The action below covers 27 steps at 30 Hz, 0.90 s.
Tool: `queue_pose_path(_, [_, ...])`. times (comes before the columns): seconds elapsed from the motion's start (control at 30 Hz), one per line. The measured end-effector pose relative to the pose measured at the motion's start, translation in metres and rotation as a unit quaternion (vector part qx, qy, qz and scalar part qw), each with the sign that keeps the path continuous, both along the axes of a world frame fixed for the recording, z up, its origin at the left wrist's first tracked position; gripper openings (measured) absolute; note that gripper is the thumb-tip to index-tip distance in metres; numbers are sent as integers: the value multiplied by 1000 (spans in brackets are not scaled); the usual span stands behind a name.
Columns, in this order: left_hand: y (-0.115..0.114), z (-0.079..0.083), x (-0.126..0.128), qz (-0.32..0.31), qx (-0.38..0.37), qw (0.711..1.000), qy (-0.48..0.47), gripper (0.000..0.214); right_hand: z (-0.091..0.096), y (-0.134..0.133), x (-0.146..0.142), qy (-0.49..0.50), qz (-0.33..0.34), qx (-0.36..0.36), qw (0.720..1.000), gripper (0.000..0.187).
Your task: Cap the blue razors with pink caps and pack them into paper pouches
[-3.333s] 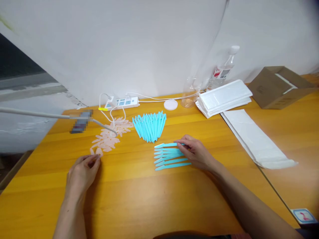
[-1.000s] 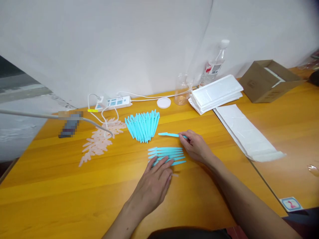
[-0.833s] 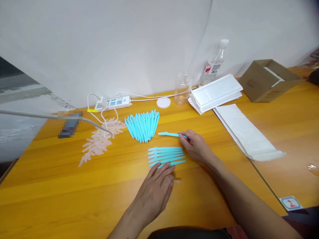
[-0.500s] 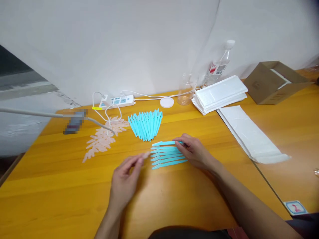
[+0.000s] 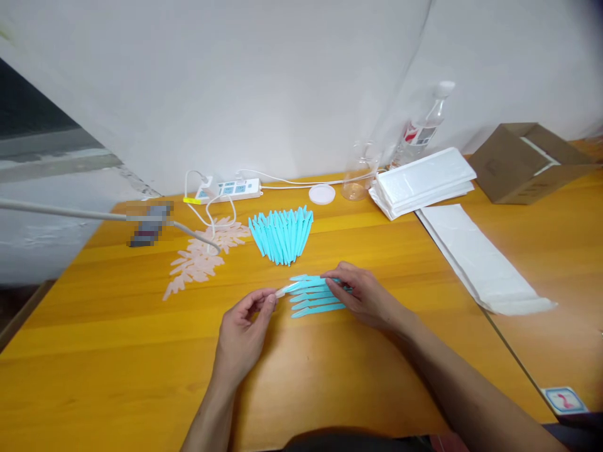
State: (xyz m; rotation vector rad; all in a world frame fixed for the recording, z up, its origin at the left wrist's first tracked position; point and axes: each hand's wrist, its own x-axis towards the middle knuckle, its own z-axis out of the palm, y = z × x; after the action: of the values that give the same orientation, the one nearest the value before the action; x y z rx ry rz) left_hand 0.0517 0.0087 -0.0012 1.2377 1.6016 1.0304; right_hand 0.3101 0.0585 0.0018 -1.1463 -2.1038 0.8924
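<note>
My left hand (image 5: 244, 336) pinches a small whitish translucent cap (image 5: 281, 292) between thumb and fingertips. The cap meets the left tip of a slim blue eyebrow razor (image 5: 306, 284); how far it covers the blade I cannot tell. At the razor's other end, my right hand (image 5: 360, 292) is closed on the handle. Several more blue razors (image 5: 316, 308) lie side by side below and partly under my right fingers, tips pointing left. Behind them is a fanned pile of blue razors (image 5: 281, 235). Loose translucent caps (image 5: 198, 262) are spread to its left.
Along the wall are a power strip (image 5: 235, 189) with white cables, a round lid (image 5: 322, 194), a clear jar (image 5: 357, 182) and a bottle (image 5: 421, 135). White folded packets (image 5: 424, 182) and an open cardboard box (image 5: 518, 164) stand right. A pixelated object (image 5: 151, 225) lies left.
The cap in my left hand has come up against a razor's tip. My right hand has shifted slightly left and grips that razor, which now lies across the row. The view has moved a little.
</note>
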Motion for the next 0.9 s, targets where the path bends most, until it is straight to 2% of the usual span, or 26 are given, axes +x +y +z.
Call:
queue_pose_path(0.13, [-8,1,8,-29,6,1000,9,29,3,-9,-3,-41,28,50,998,24])
queue_pose_path(0.23, [-21,2,9,-82,25,994,61,23,0,-29,0,-71,30,83,994,30])
queue_pose_path(0.37, [-37,-5,6,-187,103,965,153,19,-13,-64,6,-114,22,105,988,31])
queue_pose_path(0.43, [-40,-11,6,-211,162,941,208,21,-20,-75,5,-142,-11,129,981,27])
queue_pose_path(0.5, [-39,-15,7,-213,204,919,262,21,-25,-80,4,-162,-48,149,974,25])
queue_pose_path(0.6, [-37,-17,8,-192,229,903,310,20,-27,-79,3,-170,-74,155,970,24])
queue_pose_path(0.73, [-36,-17,6,-178,229,902,320,23,-28,-78,7,-163,-75,148,972,18])
queue_pose_path(0.9, [-34,-18,9,-180,228,903,316,15,-32,-79,10,-163,-88,158,970,16])
